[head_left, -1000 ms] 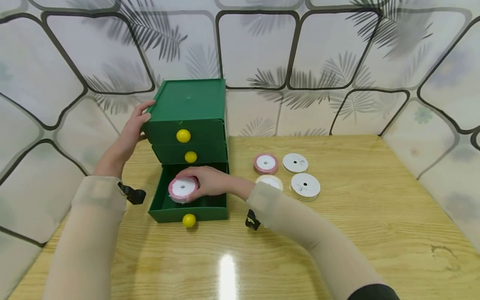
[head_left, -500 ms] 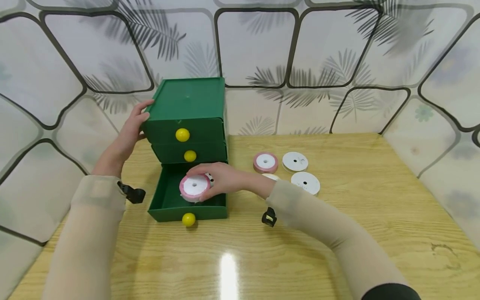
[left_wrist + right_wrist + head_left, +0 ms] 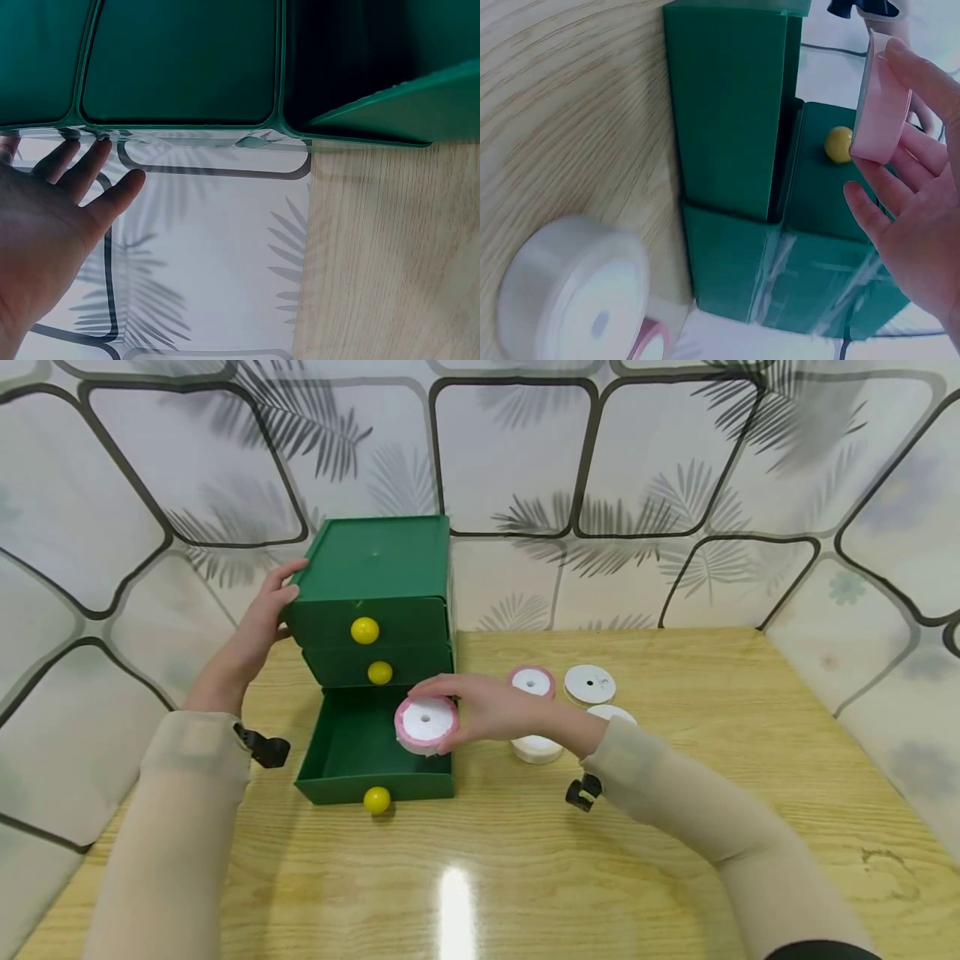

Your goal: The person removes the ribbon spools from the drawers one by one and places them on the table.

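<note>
My right hand point(image 3: 498, 710) pinches a pink ribbon spool point(image 3: 425, 724) with white faces, its thumb and fingers on opposite edges of the rim. The spool is held above the right side of the pulled-out bottom drawer point(image 3: 341, 787) of a green cabinet point(image 3: 378, 560). In the right wrist view, the pink ribbon point(image 3: 881, 112) faces the palm. My left hand point(image 3: 258, 618) rests against the cabinet's upper left side. Its fingers look extended in the left wrist view, fingertips touching the side wall point(image 3: 180, 60). The right hand hides part of the drawer behind it.
Right of the cabinet, several spools stand on the wooden table point(image 3: 675, 827): a pink one point(image 3: 531, 680), a white one point(image 3: 590, 683), a cream one point(image 3: 536, 749) and another partly behind my wrist. Yellow ball knobs point(image 3: 377, 799) stick out from the drawers. A patterned wall stands behind.
My right hand has moved right with the pink ribbon spool, from the drawer's middle to its right side. My left hand has stayed against the cabinet.
</note>
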`<state>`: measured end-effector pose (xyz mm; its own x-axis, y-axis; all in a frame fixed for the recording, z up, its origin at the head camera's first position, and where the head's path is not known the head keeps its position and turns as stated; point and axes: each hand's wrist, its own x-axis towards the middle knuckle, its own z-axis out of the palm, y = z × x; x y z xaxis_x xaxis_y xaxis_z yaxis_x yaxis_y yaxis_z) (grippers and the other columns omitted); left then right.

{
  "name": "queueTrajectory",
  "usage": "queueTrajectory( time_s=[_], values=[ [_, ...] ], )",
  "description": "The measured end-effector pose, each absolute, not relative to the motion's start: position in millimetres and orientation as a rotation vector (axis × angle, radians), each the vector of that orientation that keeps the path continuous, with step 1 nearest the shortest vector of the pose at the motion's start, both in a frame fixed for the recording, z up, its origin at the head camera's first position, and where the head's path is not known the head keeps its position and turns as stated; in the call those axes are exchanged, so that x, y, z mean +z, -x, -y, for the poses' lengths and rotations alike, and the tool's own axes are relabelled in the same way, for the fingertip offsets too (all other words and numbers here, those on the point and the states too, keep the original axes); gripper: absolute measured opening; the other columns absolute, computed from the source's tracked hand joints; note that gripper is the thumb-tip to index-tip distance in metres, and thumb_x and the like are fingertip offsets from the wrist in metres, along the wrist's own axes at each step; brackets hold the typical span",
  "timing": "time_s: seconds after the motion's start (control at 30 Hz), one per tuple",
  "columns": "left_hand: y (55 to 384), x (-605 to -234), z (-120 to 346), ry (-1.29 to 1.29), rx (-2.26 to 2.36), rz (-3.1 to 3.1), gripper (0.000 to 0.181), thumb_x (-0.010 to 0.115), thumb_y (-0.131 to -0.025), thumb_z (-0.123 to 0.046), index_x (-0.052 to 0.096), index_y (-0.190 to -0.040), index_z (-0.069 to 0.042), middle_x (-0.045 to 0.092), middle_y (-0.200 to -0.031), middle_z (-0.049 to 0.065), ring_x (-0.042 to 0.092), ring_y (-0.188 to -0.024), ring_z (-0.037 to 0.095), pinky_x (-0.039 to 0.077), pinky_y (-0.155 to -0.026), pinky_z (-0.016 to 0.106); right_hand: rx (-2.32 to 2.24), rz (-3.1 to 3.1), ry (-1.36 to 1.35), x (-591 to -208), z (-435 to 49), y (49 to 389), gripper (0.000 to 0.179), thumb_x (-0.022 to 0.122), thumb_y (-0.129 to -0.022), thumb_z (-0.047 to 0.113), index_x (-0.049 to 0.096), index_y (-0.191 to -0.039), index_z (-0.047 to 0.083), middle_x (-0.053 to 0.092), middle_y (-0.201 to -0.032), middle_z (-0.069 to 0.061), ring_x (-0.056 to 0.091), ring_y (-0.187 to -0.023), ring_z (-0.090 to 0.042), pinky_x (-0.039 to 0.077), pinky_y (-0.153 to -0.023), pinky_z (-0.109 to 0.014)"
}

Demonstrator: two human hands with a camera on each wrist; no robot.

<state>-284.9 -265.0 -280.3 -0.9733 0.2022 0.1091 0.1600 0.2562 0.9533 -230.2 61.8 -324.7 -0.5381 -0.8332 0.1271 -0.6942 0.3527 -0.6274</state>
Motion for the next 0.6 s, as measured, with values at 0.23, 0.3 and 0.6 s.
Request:
queueTrajectory(
  time_s=[0.23, 0.3, 0.6],
  values=[
    [284, -280, 265, -0.362, 1.861, -2.461, 0.059, 0.031, -0.102, -0.045, 0.014, -0.156, -0.028, -0.001, -0.161, 0.006, 0.016, -0.14, 0.039, 0.013, -0.108, 0.064, -0.98, -2.438, 1.368, -329, -97, 226, 0.065, 0.081, -0.081, 0.031, 0.054, -0.138, 0.015, 0.052, -0.139, 0.002, 0.048, -0.12, -0.014, 0.041, -0.098, -0.038],
    [283, -280, 264, -0.365, 1.861, -2.463, 0.059, 0.031, -0.102, -0.046, 0.015, -0.156, -0.028, -0.001, -0.161, 0.006, 0.016, -0.14, 0.04, 0.013, -0.108, 0.064, -0.975, -2.459, 1.362, -333, -107, 224, 0.064, 0.081, -0.081, 0.032, 0.055, -0.138, 0.016, 0.052, -0.138, 0.005, 0.048, -0.119, -0.012, 0.041, -0.097, -0.039],
    [282, -280, 264, -0.361, 1.859, -2.471, 0.059, 0.031, -0.102, -0.047, 0.016, -0.155, -0.029, 0.001, -0.161, 0.005, 0.017, -0.14, 0.039, 0.013, -0.108, 0.063, -1.044, -2.48, 1.276, -351, -147, 210, 0.067, 0.084, -0.077, 0.028, 0.056, -0.136, 0.012, 0.055, -0.134, 0.001, 0.044, -0.123, -0.019, 0.04, -0.098, -0.044]
  ],
)
